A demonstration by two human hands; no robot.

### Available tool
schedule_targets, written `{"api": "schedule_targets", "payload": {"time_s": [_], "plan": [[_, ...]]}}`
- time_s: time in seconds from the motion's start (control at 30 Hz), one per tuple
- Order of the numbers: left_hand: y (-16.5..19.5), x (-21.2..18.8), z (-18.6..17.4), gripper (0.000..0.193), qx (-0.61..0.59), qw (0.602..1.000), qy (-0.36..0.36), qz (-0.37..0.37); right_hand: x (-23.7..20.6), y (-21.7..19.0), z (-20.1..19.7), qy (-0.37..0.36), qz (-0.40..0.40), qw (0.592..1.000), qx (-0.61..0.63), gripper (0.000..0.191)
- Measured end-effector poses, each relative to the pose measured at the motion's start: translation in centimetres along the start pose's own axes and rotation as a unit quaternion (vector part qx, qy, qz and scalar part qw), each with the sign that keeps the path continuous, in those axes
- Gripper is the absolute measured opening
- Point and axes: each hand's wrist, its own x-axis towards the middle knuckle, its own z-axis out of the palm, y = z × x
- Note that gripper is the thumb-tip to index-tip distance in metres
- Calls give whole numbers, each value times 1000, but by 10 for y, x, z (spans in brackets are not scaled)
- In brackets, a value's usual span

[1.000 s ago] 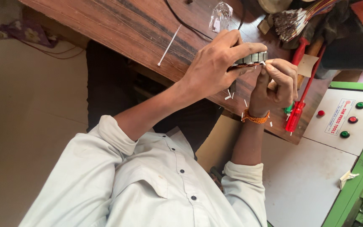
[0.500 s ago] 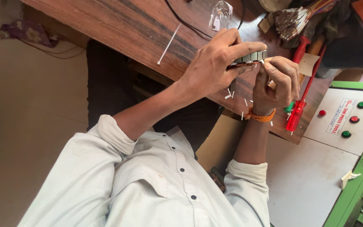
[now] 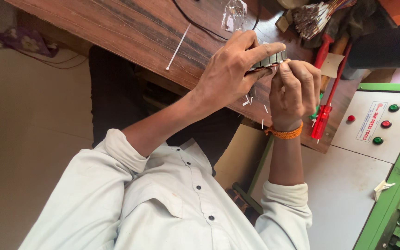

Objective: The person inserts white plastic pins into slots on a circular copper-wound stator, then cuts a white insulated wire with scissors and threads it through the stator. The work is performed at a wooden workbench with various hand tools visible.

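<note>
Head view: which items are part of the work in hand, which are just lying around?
In hand:
left hand grips a small ridged metal part
right hand pinches at its end

Lying about:
white cable tie on wooden bench
red screwdriver
clear plastic bag
bundle of wires
panel with red and green buttons

Clear plastic bag (image 3: 234,14) lies crumpled at the far edge of the wooden bench, near the black cable. Rectangular label (image 3: 371,121), white with a red border and red and blue print, is stuck aslant on the grey control panel, between one red button on its left and three buttons, green, red, green, on its right.
</note>
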Motion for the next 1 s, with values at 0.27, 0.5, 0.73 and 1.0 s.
{"api": "schedule_targets", "payload": {"time_s": [0.27, 0.5, 0.73, 1.0], "plan": [[-12, 2, -2, 50, -35, 999, -18, 18, 13, -22, -13, -67, 57, 995, -38, 21], [-17, 0, -3, 47, -46, 999, -16, 10, 17, -22, -32, -115, 126, 985, 37, 16], [-17, 1, -6, 49, -70, 997, -25, 13, 2, -19, -15, -56, 119, 991, 22, 15], [-21, 6, -11, 48, -79, 995, -51, 24, -3, -12, 0, -10, 80, 997, 16, 17]]}}
